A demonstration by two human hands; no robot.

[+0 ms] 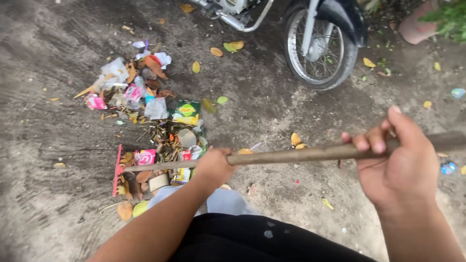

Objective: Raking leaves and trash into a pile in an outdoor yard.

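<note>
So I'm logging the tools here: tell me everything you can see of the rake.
The rake has a long, worn brownish handle, wood by the look of it, lying almost level across the view. The left hand and right hand both grip it. Its flat red head stands on dirt ground beside the litter pile.

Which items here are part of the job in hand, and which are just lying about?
In use:
left hand
right hand
rake handle
red rake head
litter pile

Lying about:
motorcycle wheel
pink pot
scattered leaves
</note>
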